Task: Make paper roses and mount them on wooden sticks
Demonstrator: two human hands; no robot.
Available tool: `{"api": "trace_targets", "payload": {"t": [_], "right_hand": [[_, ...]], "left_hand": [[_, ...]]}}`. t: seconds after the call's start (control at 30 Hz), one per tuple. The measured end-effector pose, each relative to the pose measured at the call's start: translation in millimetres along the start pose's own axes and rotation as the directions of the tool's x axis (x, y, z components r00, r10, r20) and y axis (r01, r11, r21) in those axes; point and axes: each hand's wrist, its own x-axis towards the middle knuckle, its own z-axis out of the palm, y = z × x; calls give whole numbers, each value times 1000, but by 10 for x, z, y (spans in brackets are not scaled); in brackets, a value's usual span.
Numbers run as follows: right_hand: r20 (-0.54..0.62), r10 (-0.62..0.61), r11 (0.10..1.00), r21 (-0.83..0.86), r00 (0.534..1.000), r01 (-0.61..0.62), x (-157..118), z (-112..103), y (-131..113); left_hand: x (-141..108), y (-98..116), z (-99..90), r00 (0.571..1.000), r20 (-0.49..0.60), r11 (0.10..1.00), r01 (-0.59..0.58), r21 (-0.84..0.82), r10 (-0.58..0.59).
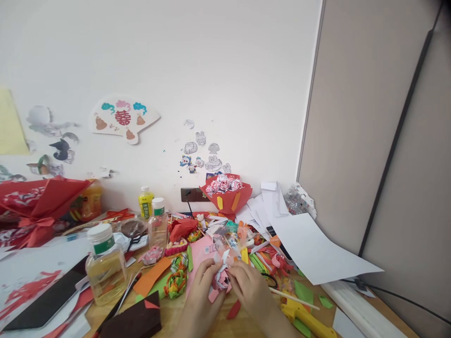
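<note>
One pink-and-white paper flower [221, 280] is held low over the wooden tabletop [230, 326], cupped from one side by the curled fingers of the left hand [204, 286] and pinched at its other edge by the narrowed fingertips of the right hand [252, 284]. Close shaping or fixing of the folded petals appears to be under way, while the yellow glue gun [306, 319] is left lying unheld. For any further adjustment, steady support and a light pinch are probably needed, since thin paper is easily creased.

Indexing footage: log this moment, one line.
left hand, right hand: holding pink-white paper flower | nearby: yellow plastic glue gun
</note>
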Motion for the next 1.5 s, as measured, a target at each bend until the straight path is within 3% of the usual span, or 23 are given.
{"api": "trace_targets", "payload": {"t": [0.3, 0.53, 0.8, 1.0, 1.23, 1.5], "right_hand": [[-21, 28, 999, -43, 999, -29, -52, 55, -5], [-63, -16, 980, -199, 998, 3, -3, 0, -37], [-80, -18, 967, -254, 997, -3, -4, 25, -28], [-53, 0, 971, -239, 999, -12, -19, 28, -35], [-44, 101, 986, -129, 994, -106, -14, 64, -39], [-7, 102, 983, -153, 995, -102, -44, 86, -23]], "left_hand": [[-19, -27, 13, 999, -3, 998, -42, 49, 42], [-8, -26, 0, 997, -3, 996, -75, 57, 76], [-34, -54, 13, 998, 18, 995, -56, 86, 54], [-35, -68, 10, 998, 39, 995, -43, 93, 39], [-36, -65, 5, 999, 28, 998, -43, 52, 41], [-30, -71, 19, 999, 23, 995, -42, 89, 41]]}}
